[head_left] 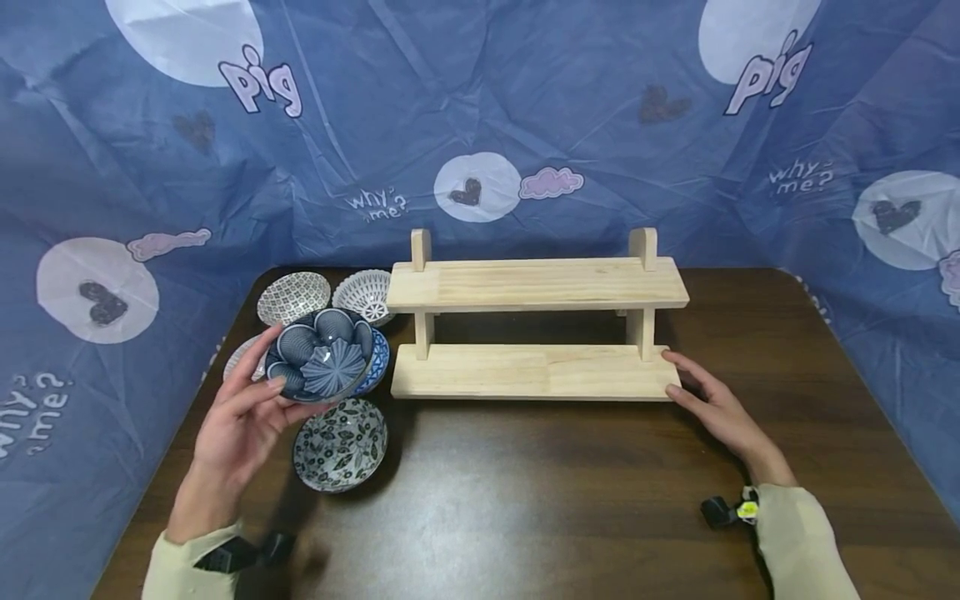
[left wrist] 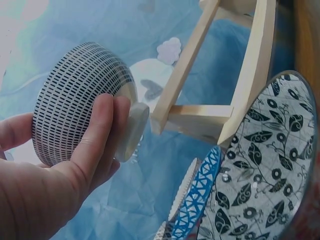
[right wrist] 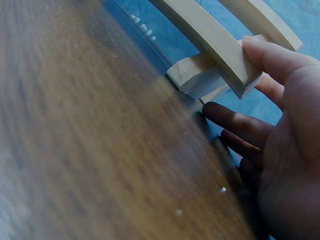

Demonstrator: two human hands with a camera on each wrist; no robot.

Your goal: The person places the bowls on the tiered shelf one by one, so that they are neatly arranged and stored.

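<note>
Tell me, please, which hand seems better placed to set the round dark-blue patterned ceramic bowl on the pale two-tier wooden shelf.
Probably the left hand: it holds the bowl left of the shelf, while the right hand touches the shelf's lower right end and holds no bowl.

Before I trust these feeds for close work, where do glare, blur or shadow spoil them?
Head: the held bowl's pattern reads clearly, but glare whitens the near tabletop. Left wrist: hazy, with the backdrop palest toward the upper left. Right wrist: tabletop grain looks blurred; the lower fingers sit in shadow.
</note>
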